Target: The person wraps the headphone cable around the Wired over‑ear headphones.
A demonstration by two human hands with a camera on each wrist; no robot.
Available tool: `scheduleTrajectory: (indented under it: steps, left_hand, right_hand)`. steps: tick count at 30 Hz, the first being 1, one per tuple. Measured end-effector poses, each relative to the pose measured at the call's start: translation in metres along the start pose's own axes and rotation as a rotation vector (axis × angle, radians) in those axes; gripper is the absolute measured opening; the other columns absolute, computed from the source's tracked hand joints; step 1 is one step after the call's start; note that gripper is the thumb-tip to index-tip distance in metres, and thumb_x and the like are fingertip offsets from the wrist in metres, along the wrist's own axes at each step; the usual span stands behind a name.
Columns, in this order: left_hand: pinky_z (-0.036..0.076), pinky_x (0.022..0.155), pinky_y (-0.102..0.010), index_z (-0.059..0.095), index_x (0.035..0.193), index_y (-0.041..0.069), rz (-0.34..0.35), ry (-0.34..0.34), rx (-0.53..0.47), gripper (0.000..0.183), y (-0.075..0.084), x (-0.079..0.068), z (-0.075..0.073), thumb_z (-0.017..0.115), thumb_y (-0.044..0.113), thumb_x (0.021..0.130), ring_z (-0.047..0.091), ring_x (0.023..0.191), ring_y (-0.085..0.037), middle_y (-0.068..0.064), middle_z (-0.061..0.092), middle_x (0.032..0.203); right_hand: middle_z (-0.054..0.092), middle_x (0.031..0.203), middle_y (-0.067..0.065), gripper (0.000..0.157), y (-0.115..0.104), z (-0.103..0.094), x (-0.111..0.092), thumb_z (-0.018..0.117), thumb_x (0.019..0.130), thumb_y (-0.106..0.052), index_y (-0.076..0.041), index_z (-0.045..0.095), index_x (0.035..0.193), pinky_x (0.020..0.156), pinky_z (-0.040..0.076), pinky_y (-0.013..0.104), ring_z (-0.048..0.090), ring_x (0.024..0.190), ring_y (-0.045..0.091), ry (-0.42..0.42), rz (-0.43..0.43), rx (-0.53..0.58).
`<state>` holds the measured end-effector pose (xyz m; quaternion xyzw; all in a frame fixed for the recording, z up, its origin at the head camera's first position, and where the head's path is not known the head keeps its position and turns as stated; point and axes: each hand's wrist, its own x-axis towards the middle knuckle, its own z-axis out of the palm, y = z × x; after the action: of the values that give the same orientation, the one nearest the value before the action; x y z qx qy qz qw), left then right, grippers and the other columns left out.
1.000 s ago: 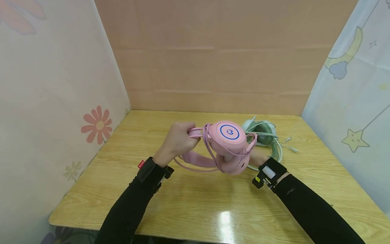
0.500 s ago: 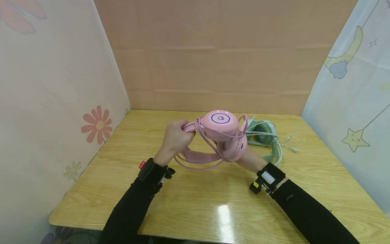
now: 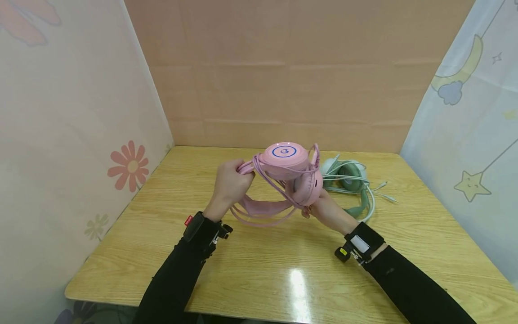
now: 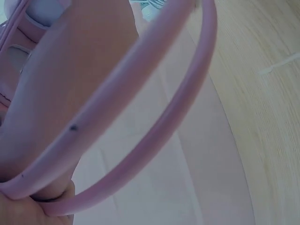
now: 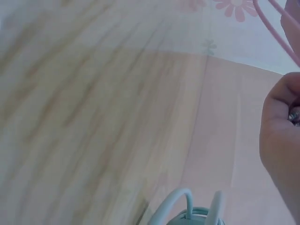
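A pair of pink headphones (image 3: 285, 168) is held above the table, its cable (image 3: 273, 181) wound round the ear cups. My left hand (image 3: 230, 183) grips the headband rails at the left side; the rails (image 4: 110, 101) cross close in front of the left wrist camera. My right hand (image 3: 327, 210) is below the lower ear cup, fingers curled, seemingly on the cable's end. A small shiny bit (image 5: 294, 115) shows between those fingers in the right wrist view, too small to identify. The ear cup hides part of this hand.
Green and white headphones (image 3: 351, 177) with their own cable lie on the wooden table (image 3: 243, 270), behind and right of my right hand. A tan panel (image 3: 283, 81) stands at the back, with patterned sheets on both sides.
The pink headphones have been raised and moved left and away from me. My right hand, largely hidden behind the ear cup before, now shows beneath it. The left hand keeps its grip.
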<state>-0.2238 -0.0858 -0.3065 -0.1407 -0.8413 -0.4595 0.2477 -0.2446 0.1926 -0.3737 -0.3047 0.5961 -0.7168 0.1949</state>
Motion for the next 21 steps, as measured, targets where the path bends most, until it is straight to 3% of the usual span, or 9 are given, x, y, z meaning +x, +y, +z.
scheduleTrajectory:
  steps: [4, 8, 14, 17, 21]
  left_hand:
    - [0.028, 0.048, -0.028, 0.043, 0.06, 0.012, -0.054, 0.019, -0.023, 0.029, -0.001, 0.001, 0.001, 0.062, 0.007, 0.082, 0.034, 0.048, -0.013, 0.004, 0.035, 0.055]
    - [0.028, 0.048, -0.028, 0.05, 0.062, 0.011, -0.111, 0.048, -0.031, 0.024, -0.001, 0.0, 0.004, 0.062, 0.009, 0.082, 0.036, 0.049, -0.013, 0.003, 0.04, 0.056]
    - [0.031, 0.049, -0.03, 0.049, 0.062, 0.013, -0.159, 0.091, -0.037, 0.024, -0.004, 0.001, 0.007, 0.063, 0.013, 0.082, 0.04, 0.05, -0.015, 0.003, 0.042, 0.055]
    - [0.031, 0.048, -0.029, 0.044, 0.061, 0.014, -0.204, 0.101, -0.076, 0.027, -0.008, 0.001, 0.01, 0.062, 0.012, 0.081, 0.039, 0.049, -0.014, 0.003, 0.04, 0.054]
    - [0.029, 0.047, -0.028, 0.045, 0.062, 0.014, -0.269, 0.109, -0.14, 0.026, -0.01, 0.0, 0.013, 0.062, 0.011, 0.082, 0.037, 0.049, -0.013, 0.004, 0.039, 0.055]
  right_hand:
    - [0.05, 0.083, 0.002, 0.021, 0.012, -0.012, -0.004, 0.046, 0.109, -0.021, -0.019, 0.061, 0.094, 0.067, 0.044, 0.03, 0.046, 0.074, 0.015, 0.024, -0.037, 0.006]
    - [0.052, 0.088, 0.002, 0.023, 0.011, -0.015, -0.004, 0.041, 0.108, -0.014, -0.018, 0.063, 0.1, 0.073, 0.047, 0.032, 0.049, 0.079, 0.017, -0.007, -0.081, 0.0]
    - [0.057, 0.107, 0.005, 0.029, 0.009, -0.01, -0.004, 0.04, 0.101, -0.004, -0.016, 0.056, 0.122, 0.085, 0.052, 0.038, 0.056, 0.097, 0.019, -0.046, -0.095, -0.101]
    - [0.053, 0.113, 0.011, 0.031, 0.008, -0.004, -0.004, 0.045, 0.102, -0.007, -0.011, 0.045, 0.133, 0.083, 0.055, 0.041, 0.058, 0.1, 0.025, -0.02, -0.078, -0.212]
    - [0.054, 0.102, 0.018, 0.037, 0.005, 0.01, -0.002, 0.055, 0.103, -0.014, -0.004, 0.039, 0.134, 0.07, 0.058, 0.041, 0.062, 0.083, 0.03, 0.09, -0.032, -0.301]
